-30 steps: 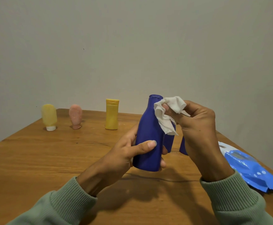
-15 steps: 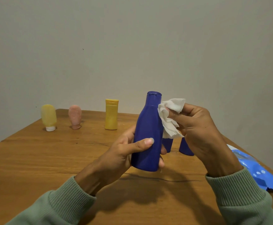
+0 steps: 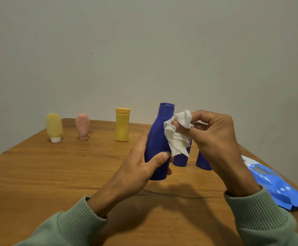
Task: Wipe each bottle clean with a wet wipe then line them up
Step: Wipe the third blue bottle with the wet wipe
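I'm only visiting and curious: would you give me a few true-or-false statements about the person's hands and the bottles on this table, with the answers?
1. The left hand holds a dark blue bottle. True.
2. The right hand holds a yellow sponge. False: it pinches a white wipe.
3. The yellow bottle stands upright on the table. True.
4. The blue wipe pack lies left of the hands. False: it lies at the table's right side.
5. The held bottle is the only dark blue one. False: two other blue bottles stand behind it.
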Demonstrator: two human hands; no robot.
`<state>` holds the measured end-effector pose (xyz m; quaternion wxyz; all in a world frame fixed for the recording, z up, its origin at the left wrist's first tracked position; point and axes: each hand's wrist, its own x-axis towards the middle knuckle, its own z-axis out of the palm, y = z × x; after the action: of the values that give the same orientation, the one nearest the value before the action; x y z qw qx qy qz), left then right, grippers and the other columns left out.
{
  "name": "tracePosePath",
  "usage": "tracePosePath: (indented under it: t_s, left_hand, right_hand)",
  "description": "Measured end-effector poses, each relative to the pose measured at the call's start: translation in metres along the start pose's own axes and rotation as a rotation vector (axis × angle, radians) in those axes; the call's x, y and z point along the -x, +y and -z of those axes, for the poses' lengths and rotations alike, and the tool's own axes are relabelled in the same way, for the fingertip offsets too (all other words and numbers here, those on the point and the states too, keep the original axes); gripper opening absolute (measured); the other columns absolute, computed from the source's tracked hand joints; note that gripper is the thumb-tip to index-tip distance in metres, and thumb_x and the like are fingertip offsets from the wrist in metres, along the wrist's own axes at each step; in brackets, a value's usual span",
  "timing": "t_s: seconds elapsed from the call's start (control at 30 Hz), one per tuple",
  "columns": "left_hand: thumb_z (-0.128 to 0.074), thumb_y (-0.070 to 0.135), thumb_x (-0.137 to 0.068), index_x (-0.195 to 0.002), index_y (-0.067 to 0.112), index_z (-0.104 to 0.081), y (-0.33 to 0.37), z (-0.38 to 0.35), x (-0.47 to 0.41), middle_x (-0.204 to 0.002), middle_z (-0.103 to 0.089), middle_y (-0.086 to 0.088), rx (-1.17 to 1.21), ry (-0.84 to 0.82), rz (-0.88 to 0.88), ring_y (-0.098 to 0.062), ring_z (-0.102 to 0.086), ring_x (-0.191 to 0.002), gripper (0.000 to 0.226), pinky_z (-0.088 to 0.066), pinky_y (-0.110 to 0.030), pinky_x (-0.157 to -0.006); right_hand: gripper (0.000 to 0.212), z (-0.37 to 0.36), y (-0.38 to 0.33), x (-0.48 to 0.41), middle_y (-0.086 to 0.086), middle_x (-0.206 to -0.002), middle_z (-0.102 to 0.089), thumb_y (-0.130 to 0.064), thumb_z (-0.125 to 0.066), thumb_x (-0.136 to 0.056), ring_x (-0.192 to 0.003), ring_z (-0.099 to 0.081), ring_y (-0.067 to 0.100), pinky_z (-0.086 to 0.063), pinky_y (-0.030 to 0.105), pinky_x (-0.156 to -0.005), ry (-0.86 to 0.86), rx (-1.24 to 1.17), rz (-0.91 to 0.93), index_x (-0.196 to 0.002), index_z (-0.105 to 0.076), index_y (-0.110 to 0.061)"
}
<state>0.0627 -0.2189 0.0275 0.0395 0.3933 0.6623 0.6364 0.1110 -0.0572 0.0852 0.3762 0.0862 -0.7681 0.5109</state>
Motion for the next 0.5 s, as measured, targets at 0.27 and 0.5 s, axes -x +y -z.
tracePosePath:
  t_s: [0.27,0.5]
  left_hand:
    - [-0.062,0.024,-0.091,-0.127,0.026,-0.041,-0.001,-0.002,0.001,-0.107,-0.063,-0.003,-0.186,0.082,0.007,-0.019,-0.071,-0.083,0.042,-0.060,-0.031,-0.073]
    - [-0.061,0.029,-0.092,-0.123,0.035,-0.037,-0.006,-0.005,0.002,-0.105,-0.059,0.007,-0.436,0.121,-0.042,-0.014,-0.067,-0.084,0.039,-0.059,-0.030,-0.074]
  right_hand:
    - [0.014,-0.009,0.006,0.004,-0.010,-0.088,-0.068,-0.023,-0.069,-0.081,-0.082,-0.066,0.008,-0.055,0.018,-0.067,0.126,0.117,0.210,-0.095,-0.068,-0.021]
    - [0.020,-0.016,0.006,0.012,-0.003,-0.091,-0.060,-0.009,-0.069,-0.083,-0.078,-0.055,0.005,-0.044,0.008,-0.066,0.116,0.477,0.413,-0.103,-0.069,-0.013]
